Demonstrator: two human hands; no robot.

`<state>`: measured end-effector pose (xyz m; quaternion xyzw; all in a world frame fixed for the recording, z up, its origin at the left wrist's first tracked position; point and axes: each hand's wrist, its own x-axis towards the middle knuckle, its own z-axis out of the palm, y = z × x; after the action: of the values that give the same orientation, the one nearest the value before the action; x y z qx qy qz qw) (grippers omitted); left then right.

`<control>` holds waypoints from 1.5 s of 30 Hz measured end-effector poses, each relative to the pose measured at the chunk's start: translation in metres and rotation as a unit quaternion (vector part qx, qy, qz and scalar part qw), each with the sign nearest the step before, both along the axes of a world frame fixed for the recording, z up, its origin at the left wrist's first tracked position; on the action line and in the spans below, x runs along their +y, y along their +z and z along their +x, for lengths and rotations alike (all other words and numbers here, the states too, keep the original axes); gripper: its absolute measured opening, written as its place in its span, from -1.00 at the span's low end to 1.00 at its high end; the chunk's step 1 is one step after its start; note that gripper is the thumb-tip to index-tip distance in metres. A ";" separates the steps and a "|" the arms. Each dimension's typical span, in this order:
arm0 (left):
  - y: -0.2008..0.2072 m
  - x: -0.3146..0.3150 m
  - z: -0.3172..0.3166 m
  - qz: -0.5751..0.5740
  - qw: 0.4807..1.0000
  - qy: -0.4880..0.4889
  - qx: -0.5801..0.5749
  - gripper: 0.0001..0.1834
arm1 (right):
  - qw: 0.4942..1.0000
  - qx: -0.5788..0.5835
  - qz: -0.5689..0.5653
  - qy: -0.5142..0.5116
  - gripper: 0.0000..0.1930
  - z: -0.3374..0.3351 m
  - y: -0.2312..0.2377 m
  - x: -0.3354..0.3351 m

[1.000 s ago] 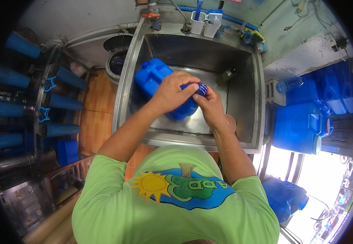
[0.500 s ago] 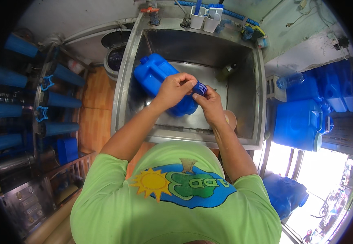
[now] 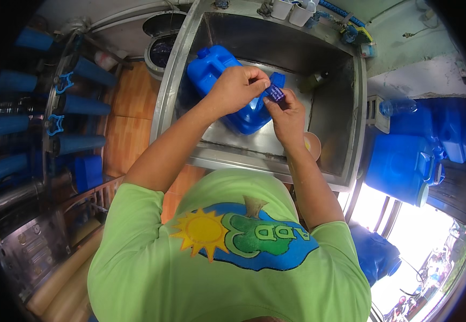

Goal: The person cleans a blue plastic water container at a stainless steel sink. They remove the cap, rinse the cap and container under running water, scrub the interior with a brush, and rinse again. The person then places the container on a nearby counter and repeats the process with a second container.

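Note:
A blue plastic water jug (image 3: 210, 72) lies on its side in the stainless steel sink (image 3: 336, 107), its blue cap (image 3: 278, 80) toward the right. Just in front of the cap, both hands meet at a small dark purple plastic seal strip (image 3: 277, 93) with white print. My right hand (image 3: 288, 115) pinches the strip between thumb and fingers. My left hand (image 3: 234, 90), closed in a pinch, has its fingertips at the strip's left edge. The left hand and wrist cover part of the jug's middle.
In the sink are a round bowl (image 3: 312, 145) and a greenish bottle (image 3: 313, 80). More blue jugs (image 3: 396, 163) stand at the right. On the left is a rack of blue filter cylinders (image 3: 82, 102). An open bin (image 3: 160, 51) stands beside the sink.
The purple strip, earlier around the jug's cap, is now off it and between my fingers, with the blue cap showing. The whole view has shifted slightly.

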<state>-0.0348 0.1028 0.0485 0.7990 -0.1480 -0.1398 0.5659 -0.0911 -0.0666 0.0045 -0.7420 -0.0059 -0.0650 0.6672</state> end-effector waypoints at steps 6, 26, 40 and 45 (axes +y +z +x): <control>-0.013 0.000 -0.006 0.023 0.990 -0.014 -0.141 -0.83 | 0.996 0.036 0.058 0.064 -0.80 -0.005 -0.001 -0.009; -0.007 -0.001 -0.028 -0.396 0.908 -0.021 0.132 -0.74 | 0.818 0.106 0.535 0.184 -0.64 -0.004 -0.003 -0.015; -0.019 0.003 -0.022 -0.140 0.989 -0.038 0.011 -0.86 | 0.920 0.065 0.365 0.127 -0.62 -0.010 -0.002 -0.014; -0.008 0.013 -0.015 -0.246 0.964 -0.085 0.050 -0.92 | 0.919 0.059 0.369 0.129 -0.60 -0.004 -0.003 -0.033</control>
<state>-0.0498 0.1155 0.0404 0.6112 -0.2168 -0.1867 0.7380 -0.0951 -0.0991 0.0018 -0.4387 -0.0375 0.0678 0.8953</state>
